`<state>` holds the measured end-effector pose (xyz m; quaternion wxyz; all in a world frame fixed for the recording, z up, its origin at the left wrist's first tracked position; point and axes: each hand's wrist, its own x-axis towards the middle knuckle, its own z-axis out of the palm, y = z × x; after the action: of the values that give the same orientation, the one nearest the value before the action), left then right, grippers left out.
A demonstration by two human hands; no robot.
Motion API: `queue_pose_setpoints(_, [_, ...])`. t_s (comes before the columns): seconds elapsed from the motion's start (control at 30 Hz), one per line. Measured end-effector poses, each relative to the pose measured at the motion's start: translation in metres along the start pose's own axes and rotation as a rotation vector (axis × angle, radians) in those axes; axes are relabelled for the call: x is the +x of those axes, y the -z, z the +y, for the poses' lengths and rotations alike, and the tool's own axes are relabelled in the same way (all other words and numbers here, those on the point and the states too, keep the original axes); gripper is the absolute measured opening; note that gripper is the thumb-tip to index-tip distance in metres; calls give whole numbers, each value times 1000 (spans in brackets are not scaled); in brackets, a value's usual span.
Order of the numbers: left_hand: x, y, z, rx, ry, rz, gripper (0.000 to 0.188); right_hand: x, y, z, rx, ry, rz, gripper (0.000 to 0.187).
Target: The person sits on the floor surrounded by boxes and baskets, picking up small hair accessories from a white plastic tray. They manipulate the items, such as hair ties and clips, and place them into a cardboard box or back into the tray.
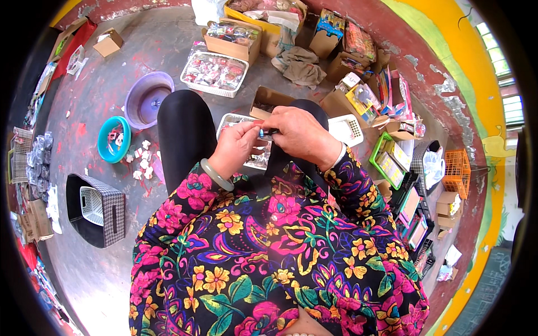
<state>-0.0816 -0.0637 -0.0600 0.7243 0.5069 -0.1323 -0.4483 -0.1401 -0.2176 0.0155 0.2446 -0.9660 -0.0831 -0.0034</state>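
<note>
Above my lap, my left hand (238,147) and my right hand (302,136) meet with their fingertips close together. Between them shows a small blue and dark piece (261,133), too small to name. The left thumb and fingers pinch at its blue side. My right fingers curl over the dark part and hide most of it. Partly covered by my hands and knees, a white basket (228,120) with small packets sits below. Just beyond my hands stands an open cardboard box (266,96). A white plastic basket (348,134) lies right of my right hand.
Ahead stands a white basket of wrapped packets (214,73). Left of my knee are a purple basin (134,101), a teal basin (102,147), scattered white pieces (144,159) and a checked bin (115,218). Cartons (336,73) and a green crate (386,168) line the right side.
</note>
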Motion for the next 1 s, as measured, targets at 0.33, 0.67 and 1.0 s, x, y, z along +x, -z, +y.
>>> queue_pose_setpoints(0.33, [-2, 2, 7, -31, 48, -115, 31, 4, 0, 4, -36, -12, 30, 13])
queue_pose_setpoints(0.67, [-1, 2, 12, -103, 97, -86, 28, 3, 8, 10, 101, -13, 7, 17])
queue_pose_setpoints(1.0, [-2, -1, 12, -73, 32, 6, 26, 3, 3, 8, 171, -152, 95, 17])
